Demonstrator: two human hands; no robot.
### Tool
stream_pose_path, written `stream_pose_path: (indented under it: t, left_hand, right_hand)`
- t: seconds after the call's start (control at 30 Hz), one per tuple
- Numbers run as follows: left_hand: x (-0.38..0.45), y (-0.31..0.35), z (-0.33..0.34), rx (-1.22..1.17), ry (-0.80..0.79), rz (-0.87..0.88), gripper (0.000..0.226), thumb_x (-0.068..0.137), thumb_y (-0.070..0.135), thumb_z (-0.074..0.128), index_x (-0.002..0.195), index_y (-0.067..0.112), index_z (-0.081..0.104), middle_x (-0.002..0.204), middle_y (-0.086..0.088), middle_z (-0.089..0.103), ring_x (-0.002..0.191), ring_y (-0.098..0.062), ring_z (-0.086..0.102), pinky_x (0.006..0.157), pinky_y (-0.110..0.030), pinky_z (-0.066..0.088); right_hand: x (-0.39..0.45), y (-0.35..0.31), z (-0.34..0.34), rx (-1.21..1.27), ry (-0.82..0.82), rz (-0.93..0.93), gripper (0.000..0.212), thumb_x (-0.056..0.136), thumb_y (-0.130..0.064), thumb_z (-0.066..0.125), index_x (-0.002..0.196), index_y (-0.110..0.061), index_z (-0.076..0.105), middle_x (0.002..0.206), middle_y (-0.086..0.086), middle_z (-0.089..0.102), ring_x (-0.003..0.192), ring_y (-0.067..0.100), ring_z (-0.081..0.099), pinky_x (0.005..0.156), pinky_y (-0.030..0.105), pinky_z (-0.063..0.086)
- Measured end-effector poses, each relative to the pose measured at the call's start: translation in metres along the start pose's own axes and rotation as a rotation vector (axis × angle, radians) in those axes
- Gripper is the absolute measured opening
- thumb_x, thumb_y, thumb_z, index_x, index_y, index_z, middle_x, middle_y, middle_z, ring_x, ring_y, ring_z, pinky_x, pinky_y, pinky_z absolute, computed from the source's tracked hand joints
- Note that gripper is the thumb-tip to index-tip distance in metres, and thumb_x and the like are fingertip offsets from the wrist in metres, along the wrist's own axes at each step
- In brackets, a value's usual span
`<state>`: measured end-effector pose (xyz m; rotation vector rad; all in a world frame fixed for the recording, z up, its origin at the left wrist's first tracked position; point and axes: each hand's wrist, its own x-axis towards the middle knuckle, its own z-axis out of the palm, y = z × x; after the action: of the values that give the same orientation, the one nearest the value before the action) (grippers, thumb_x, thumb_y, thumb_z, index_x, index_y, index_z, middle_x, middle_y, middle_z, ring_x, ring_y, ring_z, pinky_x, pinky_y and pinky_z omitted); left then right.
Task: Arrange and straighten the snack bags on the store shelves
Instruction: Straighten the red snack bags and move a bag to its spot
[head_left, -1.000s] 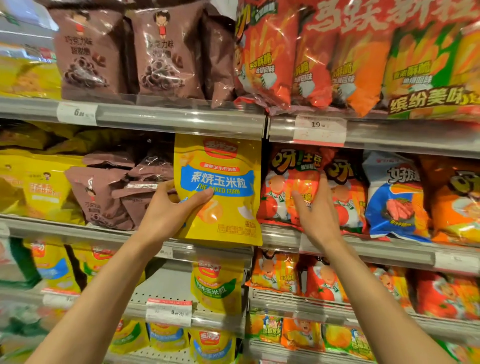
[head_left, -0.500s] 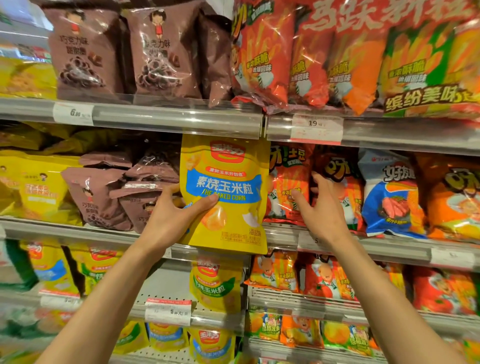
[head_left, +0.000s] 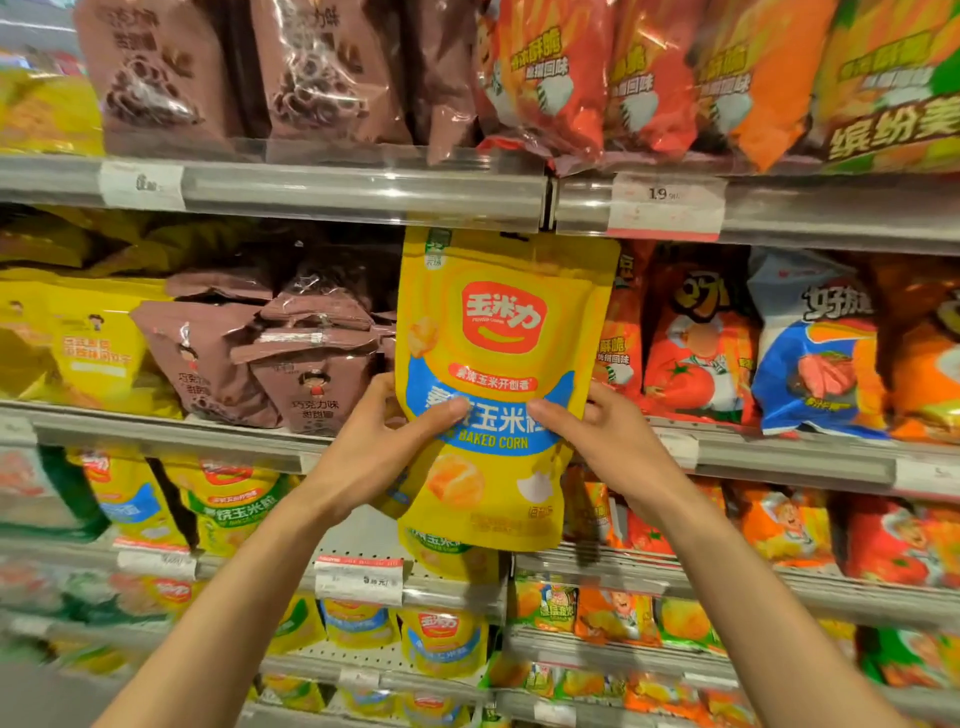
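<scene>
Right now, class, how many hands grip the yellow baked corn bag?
2: the left hand holds the yellow baked corn bag at its left edge, the right hand at its right edge.

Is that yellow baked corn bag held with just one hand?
No. The left hand and the right hand both grip the yellow baked corn bag, one at each side.

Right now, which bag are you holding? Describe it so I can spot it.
Look under the price rail of the top shelf, at centre. Both hands, left hand and right hand, grip the yellow baked corn bag upright. Only it has a blue band reading BAKED CORN, between brown bags and orange bags.
</scene>
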<state>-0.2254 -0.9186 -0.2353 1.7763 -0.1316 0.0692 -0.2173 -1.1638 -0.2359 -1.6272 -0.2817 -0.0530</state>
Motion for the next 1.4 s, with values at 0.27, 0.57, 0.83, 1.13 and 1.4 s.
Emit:
stream_pose_path:
  t: [0.27,0.57,0.83,1.13,1.4]
  left_hand:
    - [-0.012,-0.015,-0.008,0.059,-0.131,0.015,0.037,0.083,0.038,0.078,0.114,0.028,0.062,0.094,0.018,0.077,0.073,0.002,0.070,0.062,-0.016,0.051]
    - [-0.038,-0.070,-0.066,0.097,-0.224,0.078,0.057,0.067,0.034,0.094,0.116,0.028,0.065,0.107,0.015,0.077,0.100,-0.004,0.073,0.087,-0.031,0.058]
    - [-0.058,-0.125,-0.152,0.144,-0.240,-0.006,0.047,0.066,0.033,0.095,0.102,0.034,0.063,0.096,0.019,0.074,0.089,0.006,0.067,0.076,-0.016,0.052]
    - [-0.047,-0.185,-0.212,0.085,-0.080,-0.215,0.066,0.058,0.053,0.094,0.113,0.037,0.061,0.098,0.026,0.073,0.099,-0.009,0.071,0.092,-0.039,0.057]
    - [-0.027,-0.227,-0.209,0.049,0.014,-0.255,0.067,0.070,0.033,0.093,0.124,0.028,0.054,0.102,0.018,0.073,0.091,0.002,0.072,0.069,-0.009,0.053]
  right_hand:
    - [-0.026,0.027,0.012,-0.019,0.010,0.126,0.035,0.088,-0.009,0.075,0.121,-0.014,0.066,0.106,-0.005,0.079,0.099,0.012,0.075,0.077,0.021,0.059]
    - [-0.074,0.047,0.081,-0.124,0.146,0.240,0.047,0.076,-0.006,0.085,0.119,-0.003,0.067,0.095,-0.004,0.077,0.092,0.017,0.074,0.084,0.030,0.061]
    - [-0.088,0.067,0.191,-0.250,0.214,0.301,0.048,0.071,-0.030,0.088,0.116,-0.025,0.071,0.110,-0.014,0.077,0.104,0.006,0.071,0.092,0.035,0.056]
    - [-0.050,0.118,0.278,-0.534,0.317,0.333,0.035,0.074,-0.038,0.090,0.084,-0.033,0.056,0.097,-0.007,0.050,0.090,0.012,0.055,0.065,0.011,0.037]
    - [-0.011,0.185,0.291,-0.329,0.255,0.305,0.039,0.076,-0.033,0.089,0.101,-0.034,0.059,0.089,-0.002,0.071,0.081,0.008,0.068,0.074,0.032,0.058]
